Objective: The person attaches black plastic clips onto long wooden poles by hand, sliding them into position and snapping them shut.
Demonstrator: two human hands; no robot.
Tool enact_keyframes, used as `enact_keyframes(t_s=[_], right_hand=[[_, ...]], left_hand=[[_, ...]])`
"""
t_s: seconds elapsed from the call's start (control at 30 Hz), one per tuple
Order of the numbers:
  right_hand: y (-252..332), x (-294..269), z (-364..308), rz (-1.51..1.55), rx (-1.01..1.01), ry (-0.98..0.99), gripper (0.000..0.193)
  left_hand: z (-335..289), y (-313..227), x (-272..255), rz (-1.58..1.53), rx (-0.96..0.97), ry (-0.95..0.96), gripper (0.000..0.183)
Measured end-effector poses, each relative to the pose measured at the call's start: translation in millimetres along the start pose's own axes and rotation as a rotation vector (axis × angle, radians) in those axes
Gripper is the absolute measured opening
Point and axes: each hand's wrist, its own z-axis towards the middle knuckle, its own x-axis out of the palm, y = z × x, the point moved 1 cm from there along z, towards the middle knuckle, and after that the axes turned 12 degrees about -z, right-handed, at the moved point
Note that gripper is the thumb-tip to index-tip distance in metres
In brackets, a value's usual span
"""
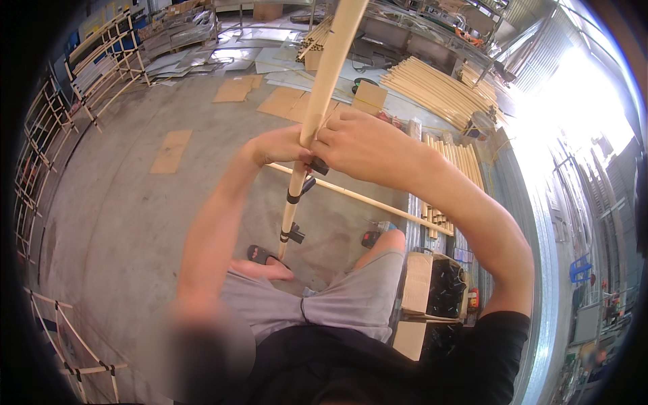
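Note:
A long cream-coloured pipe rises steeply in front of me, its lower end near my sandalled foot. My left hand is closed round the pipe from the left side. Against its right side, my right hand is closed with curled fingers on a black pipe joint, which shows partly beneath them. Further down the pipe sit a second black joint and a third black joint, both sticking out to the right. The fingertips are mostly hidden behind the hands and pipe.
A thinner cream pipe slants across to the right. Open cardboard boxes of black joints stand beside my right leg. Stacked pipes lie at the far right, flat cardboard on the floor, and pipe racks at the left.

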Motion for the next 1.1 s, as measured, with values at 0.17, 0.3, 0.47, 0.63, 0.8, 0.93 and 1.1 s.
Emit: enact_keyframes(t_s=[0.17, 0.3, 0.47, 0.63, 0.8, 0.93, 1.1], right_hand=[[8, -9, -12, -0.069, -0.083, -0.095, 0.015], [8, -9, -20, -0.155, -0.127, -0.059, 0.019], [8, -15, -29, -0.234, -0.156, -0.052, 0.03], [6, -10, -33, -0.25, -0.209, -0.108, 0.041], [14, -8, -38, -0.297, -0.17, -0.096, 0.043], [17, -10, -33, -0.229, -0.138, -0.107, 0.044], [17, -7, -30, -0.158, -0.122, -0.212, 0.032]], left_hand=[[13, 14, 3, -0.014, 0.037, 0.047, 0.029], [16, 16, 9, -0.027, 0.01, -0.005, 0.024], [18, 2, 16, 0.035, -0.068, 0.034, 0.013], [8, 3, 17, 0.021, -0.073, -0.051, 0.005], [3, -1, 19, 0.022, -0.099, 0.014, 0.008], [-9, -7, 16, 0.106, -0.112, 0.007, 0.01], [-17, -2, 12, 0.006, -0.126, -0.033, 0.012]])
